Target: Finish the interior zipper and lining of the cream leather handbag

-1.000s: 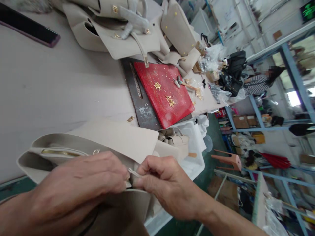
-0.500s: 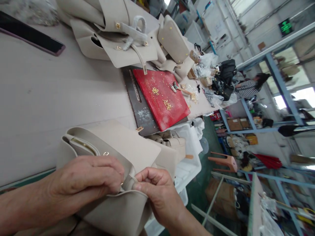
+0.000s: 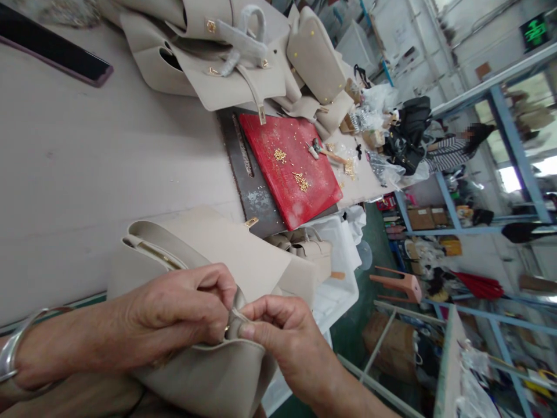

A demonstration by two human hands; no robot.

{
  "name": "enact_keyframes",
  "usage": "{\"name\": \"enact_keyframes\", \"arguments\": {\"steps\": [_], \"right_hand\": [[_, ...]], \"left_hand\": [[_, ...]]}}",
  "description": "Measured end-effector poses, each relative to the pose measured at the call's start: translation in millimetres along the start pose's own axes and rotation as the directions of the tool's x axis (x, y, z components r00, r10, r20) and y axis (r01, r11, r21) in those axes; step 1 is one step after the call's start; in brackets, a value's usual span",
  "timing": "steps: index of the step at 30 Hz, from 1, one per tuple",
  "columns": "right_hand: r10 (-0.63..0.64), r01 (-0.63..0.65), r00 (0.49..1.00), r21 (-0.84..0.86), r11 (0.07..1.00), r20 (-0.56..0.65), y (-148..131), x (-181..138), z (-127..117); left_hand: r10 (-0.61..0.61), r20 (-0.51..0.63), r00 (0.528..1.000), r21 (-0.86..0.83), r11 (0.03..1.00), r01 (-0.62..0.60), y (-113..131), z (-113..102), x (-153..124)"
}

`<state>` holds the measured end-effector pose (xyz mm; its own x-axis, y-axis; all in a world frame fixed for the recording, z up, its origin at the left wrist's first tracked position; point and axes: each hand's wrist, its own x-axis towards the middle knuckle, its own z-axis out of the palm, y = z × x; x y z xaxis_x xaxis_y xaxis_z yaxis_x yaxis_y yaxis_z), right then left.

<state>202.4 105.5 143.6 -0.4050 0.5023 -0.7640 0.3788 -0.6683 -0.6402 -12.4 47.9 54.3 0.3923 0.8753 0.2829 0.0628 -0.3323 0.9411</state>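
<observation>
A beige handbag (image 3: pixel 213 380) leans at the table's near edge, its mouth open and its flap (image 3: pixel 237 249) laid back. A gold zip (image 3: pixel 159 253) shows inside the mouth. My left hand (image 3: pixel 183 310) is closed at the bag's rim, with a small gold fitting (image 3: pixel 227 329) at its fingertips. What else those fingers grip is hidden. Close beside it, my right hand (image 3: pixel 285 334) pinches the folded side edge of the bag between thumb and fingers. A gold clasp (image 3: pixel 251 222) sticks out at the flap's far end.
A red board (image 3: pixel 291 203) bears gold rivets (image 3: pixel 300 182) and a hammer (image 3: pixel 331 154). More beige bags (image 3: pixel 239 75) are heaped behind it. A phone (image 3: pixel 52 49) lies at upper left. White bins (image 3: pixel 343 278) stand right of the table; a person (image 3: pixel 452 148) is farther off.
My left hand has moved right along the rim, closer to my right hand, covering a gold ring seen before. A silver bangle on my left wrist has come into view. My right hand keeps its pinch.
</observation>
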Motion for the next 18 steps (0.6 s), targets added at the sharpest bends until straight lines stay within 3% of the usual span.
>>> {"name": "enact_keyframes", "arguments": {"steps": [3,14,18], "right_hand": [[-0.01,0.01,1.0,-0.018,1.0,0.016,-0.7,1.8,-3.5],[-0.026,0.025,0.999,0.02,0.999,0.048,0.9,6.0,-7.2],[-0.009,0.008,0.999,0.016,1.0,0.046,-2.4,6.9,-6.4]], "left_hand": [[-0.027,0.038,0.999,-0.132,0.991,0.032,-4.1,-1.3,4.6],[0.037,0.078,0.996,-0.206,0.978,-0.02,-6.2,-9.2,10.8],[-0.007,0.12,0.993,-0.211,0.977,0.032,-7.8,-10.7,12.9]]}}
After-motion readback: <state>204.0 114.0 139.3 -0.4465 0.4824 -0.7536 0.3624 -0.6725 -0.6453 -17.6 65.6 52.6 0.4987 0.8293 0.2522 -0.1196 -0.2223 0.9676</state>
